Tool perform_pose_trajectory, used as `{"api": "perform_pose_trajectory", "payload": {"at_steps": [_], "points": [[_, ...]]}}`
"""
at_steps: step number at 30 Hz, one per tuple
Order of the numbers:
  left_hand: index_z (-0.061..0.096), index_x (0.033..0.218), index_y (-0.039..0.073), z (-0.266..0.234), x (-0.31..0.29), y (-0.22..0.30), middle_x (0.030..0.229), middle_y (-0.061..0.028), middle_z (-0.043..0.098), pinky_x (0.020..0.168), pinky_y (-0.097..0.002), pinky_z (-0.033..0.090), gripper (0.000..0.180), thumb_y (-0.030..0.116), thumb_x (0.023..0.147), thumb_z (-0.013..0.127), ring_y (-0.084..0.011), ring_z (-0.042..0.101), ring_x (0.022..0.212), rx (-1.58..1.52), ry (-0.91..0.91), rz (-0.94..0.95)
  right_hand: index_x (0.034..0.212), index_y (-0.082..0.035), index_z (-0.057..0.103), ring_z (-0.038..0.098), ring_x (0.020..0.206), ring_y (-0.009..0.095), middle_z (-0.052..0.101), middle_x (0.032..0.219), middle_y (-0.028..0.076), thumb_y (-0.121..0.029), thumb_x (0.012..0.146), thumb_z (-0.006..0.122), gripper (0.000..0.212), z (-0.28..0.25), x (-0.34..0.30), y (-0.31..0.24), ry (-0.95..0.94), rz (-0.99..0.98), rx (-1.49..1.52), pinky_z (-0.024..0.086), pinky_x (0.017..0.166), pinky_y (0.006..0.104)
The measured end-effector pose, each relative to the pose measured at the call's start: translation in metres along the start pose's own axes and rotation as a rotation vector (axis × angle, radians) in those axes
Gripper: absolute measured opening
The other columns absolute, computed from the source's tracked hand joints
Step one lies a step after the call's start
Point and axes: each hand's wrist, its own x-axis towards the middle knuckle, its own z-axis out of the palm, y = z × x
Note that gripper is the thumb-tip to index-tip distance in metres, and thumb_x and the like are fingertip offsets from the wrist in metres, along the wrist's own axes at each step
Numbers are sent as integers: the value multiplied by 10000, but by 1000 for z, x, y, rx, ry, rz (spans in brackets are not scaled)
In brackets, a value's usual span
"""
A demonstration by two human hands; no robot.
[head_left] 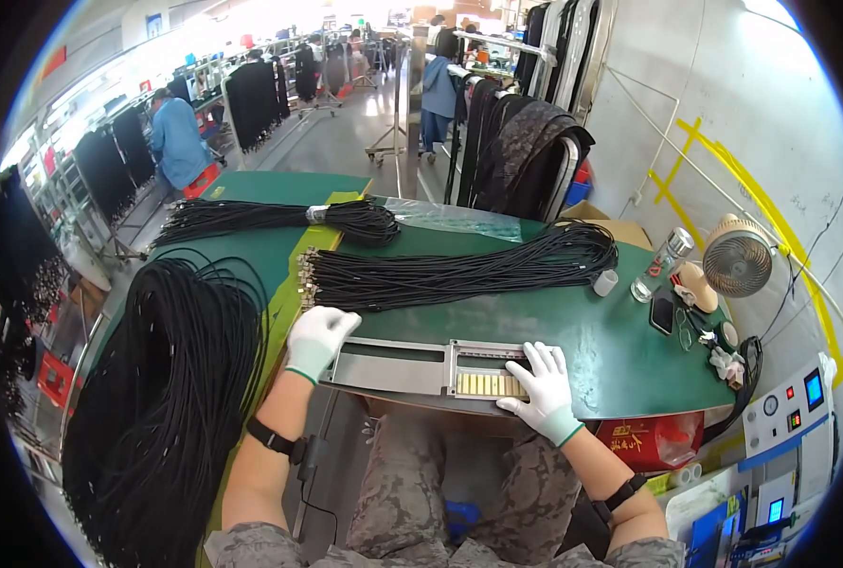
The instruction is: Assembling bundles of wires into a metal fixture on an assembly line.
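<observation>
In a white glove, my left hand (pixel 317 339) is at the left end of a flat grey metal fixture (pixel 393 372), fingers bent and pressed together; whatever they may grip is hidden. My right hand (pixel 542 386), also gloved, rests at the fixture's right end with its fingers apart, touching its edge. Inside the fixture's right part sits a row of small yellowish blocks (pixel 483 385). Behind it lies a long bundle of black cables (pixel 459 275), its metal connectors (pixel 310 275) just beyond my left hand.
A second black cable bundle (pixel 251 218) lies farther back on the green table (pixel 412 327). A large cable heap (pixel 166 379) hangs over the left side. On the right stand a glass bottle (pixel 663 265), a small fan (pixel 736 260) and a phone (pixel 662 315). People work in the background.
</observation>
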Motion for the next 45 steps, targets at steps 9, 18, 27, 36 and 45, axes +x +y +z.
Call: {"api": "perform_pose_trajectory", "payload": {"at_steps": [9,18,27,36,45], "points": [[738,917,174,20,-61,19,909,-59,675,789,-393,483,197,310,778,709,-277,623,888,281,-16,340,1201,-139,641,398,1293,421,505,1343,213,-471,687,764,624,17,3,17,52,139,-29,247,1111,546],[718,938,91,-48,-140,42,876,-97,675,724,-394,501,222,253,785,718,-287,637,809,59,-78,453,1153,-120,667,394,1308,391,502,1383,170,-422,716,766,540,44,47,53,65,116,244,297,1091,491],[707,853,73,-213,-146,-15,842,-75,688,768,-394,506,251,306,778,764,-273,646,810,268,723,83,1115,-41,661,484,1205,368,553,1334,158,-249,786,708,391,70,40,69,206,162,363,379,1031,447],[449,1390,138,-182,-77,-34,1356,-181,485,1073,-435,359,869,571,701,752,-364,430,1284,725,843,-234,1116,-19,669,524,1201,306,573,1324,150,-200,835,669,334,56,40,57,149,259,435,401,1033,377],[590,1226,70,-198,-72,-60,1126,-146,622,943,-408,453,603,450,780,732,-279,580,1077,384,790,-335,1085,-41,678,542,1127,310,592,1297,120,-207,827,663,307,60,39,58,203,251,453,421,992,394]]}}
